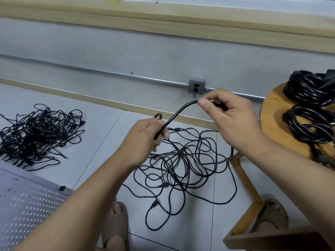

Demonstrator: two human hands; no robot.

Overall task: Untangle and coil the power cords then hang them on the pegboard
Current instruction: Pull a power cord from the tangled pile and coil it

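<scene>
Grey tile floor (pixel 101 127), grey wall (pixel 108 51) with an outlet (pixel 197 86) just behind the hands. Left hand (pixel 150 133) is fisted round one black cord (pixel 178 112), with a small loop poking out above the fist. Right hand (pixel 230 115) pinches the same cord between thumb and fingers, up and to the right of the left grip. Something darker and thicker sits inside that pinch, possibly the plug; cannot confirm. Between the two grips the cord spans a short arch. Its remainder appears to drop from the left fist into the loose tangle (pixel 183 165) directly below both hands; exact path not traceable. A denser pile (pixel 39 131) lies well left of the left grip. Pegboard (pixel 27 205) lies flat, below and left of the left forearm. Done coils (pixel 311 109) sit on a stool (pixel 272 120) just right of the right hand. Judgement: the cord is light and limp, its jacket grippy enough, with some kink memory. Plugs are the only stiff, snag-prone parts. Best held near a plug end and fed hand over hand. Hauling mid-span would likely tighten the crossings below.
</scene>
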